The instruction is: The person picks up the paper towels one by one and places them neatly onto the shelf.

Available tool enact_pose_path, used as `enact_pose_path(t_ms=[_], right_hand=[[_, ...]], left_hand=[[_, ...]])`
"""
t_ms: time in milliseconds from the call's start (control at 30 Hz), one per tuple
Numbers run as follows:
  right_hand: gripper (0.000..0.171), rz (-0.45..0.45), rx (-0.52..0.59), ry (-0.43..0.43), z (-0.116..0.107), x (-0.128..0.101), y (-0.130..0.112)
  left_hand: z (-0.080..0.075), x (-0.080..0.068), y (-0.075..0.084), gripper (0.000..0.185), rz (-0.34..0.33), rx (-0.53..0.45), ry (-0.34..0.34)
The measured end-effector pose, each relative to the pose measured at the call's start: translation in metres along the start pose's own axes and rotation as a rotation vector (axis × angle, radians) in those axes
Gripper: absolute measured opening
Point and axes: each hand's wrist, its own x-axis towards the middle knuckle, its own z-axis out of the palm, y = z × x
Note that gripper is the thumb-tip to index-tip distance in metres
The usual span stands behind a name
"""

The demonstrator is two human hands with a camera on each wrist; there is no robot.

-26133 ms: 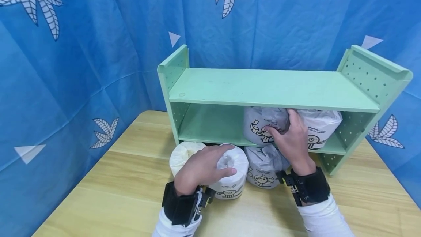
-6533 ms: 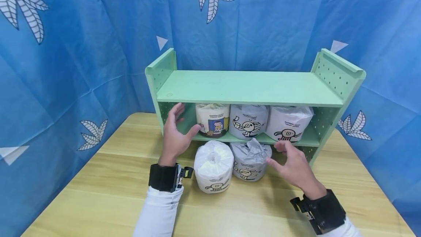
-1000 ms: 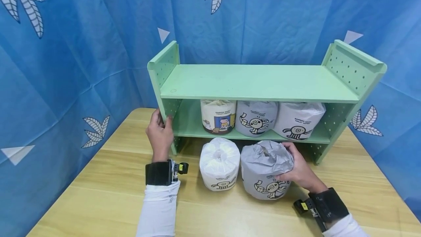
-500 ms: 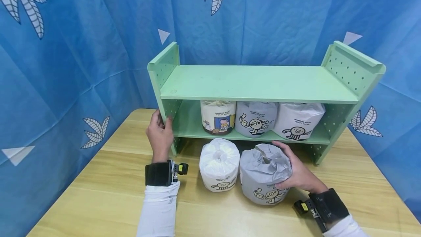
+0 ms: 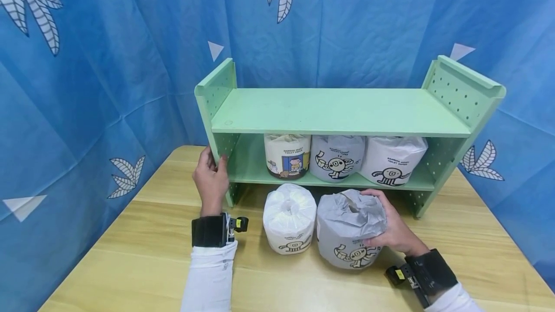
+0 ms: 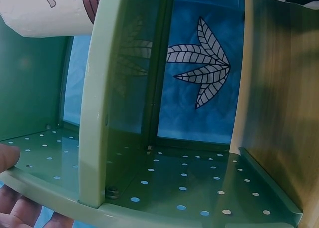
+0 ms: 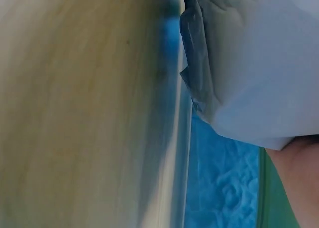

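My right hand (image 5: 392, 227) grips a toilet roll in grey paper wrap (image 5: 351, 235) from its right side, fingers behind and thumb in front. In the right wrist view, blue curtain shows between this grey-wrapped roll (image 7: 264, 73) and the tabletop. My left hand (image 5: 210, 177) holds the left side panel of the green shelf (image 5: 338, 110). The left wrist view has the thumb (image 6: 7, 157) on the panel's inner face and the fingers outside. Just left of the gripped roll, a white-wrapped toilet roll (image 5: 289, 218) stands upright on the table.
On the shelf's middle board stand a cream printed toilet roll (image 5: 287, 155), a grey one (image 5: 337, 158) and a white one (image 5: 393, 160), side by side. Green board shows left of them. The wooden table (image 5: 143, 249) meets a blue curtain (image 5: 108, 61) behind.
The cream roll has gone from the table to the shelf since the oldest frame. My left hand has moved onto the side panel; the lower grey roll, now gripped, has come forward from the shelf.
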Motion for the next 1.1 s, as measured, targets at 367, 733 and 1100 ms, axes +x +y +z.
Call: enact_pose_path(t_ms=[367, 733, 1100], right_hand=[[0.099, -0.032, -0.018, 0.046, -0.001, 0.001, -0.006], [0.098, -0.024, -0.029, 0.079, -0.004, 0.003, -0.015], [0.099, -0.05, -0.04, 0.138, -0.003, 0.006, -0.025]], left_hand=[[0.0, 0.0, 0.0, 0.038, 0.003, 0.014, -0.005], [0.0, 0.0, -0.002, 0.04, -0.014, -0.003, -0.01], [-0.001, 0.001, -0.002, 0.04, -0.012, -0.006, -0.016]])
